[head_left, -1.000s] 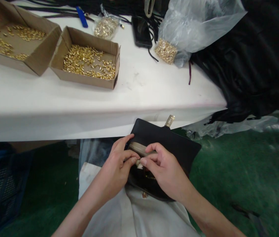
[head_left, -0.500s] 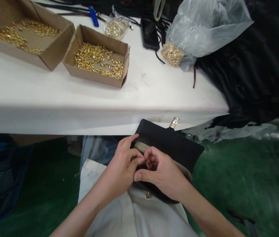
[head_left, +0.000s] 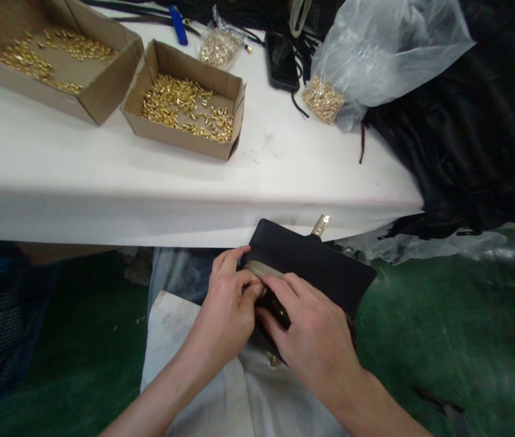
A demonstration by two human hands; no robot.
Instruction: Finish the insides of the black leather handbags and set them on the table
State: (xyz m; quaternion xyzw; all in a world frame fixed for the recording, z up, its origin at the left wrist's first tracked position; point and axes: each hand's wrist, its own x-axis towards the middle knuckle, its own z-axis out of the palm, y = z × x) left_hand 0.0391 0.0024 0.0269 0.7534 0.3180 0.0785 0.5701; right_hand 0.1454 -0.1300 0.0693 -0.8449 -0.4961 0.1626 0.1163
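A black leather bag (head_left: 316, 264) with a gold clasp tab (head_left: 320, 224) lies on my lap, just below the white table's front edge (head_left: 148, 212). My left hand (head_left: 228, 309) pinches the bag's beige inner lining at its opening. My right hand (head_left: 312, 340) lies over the bag, its fingers pressed into the opening against the left fingertips. A small gold fitting (head_left: 272, 360) shows on the bag below my hands. What sits between the fingertips is hidden.
On the table stand two open cardboard boxes of small gold metal parts (head_left: 184, 106) (head_left: 48, 54). Behind them lie a small clear bag of parts (head_left: 218, 45), a blue pen (head_left: 178, 24), a black phone (head_left: 280, 60) and a large plastic bag (head_left: 376, 48). Black bags are piled at the right (head_left: 476, 133).
My right hand has turned palm down and slid over the bag's opening, covering the small gold piece it pinched before. The view has shifted slightly down and left.
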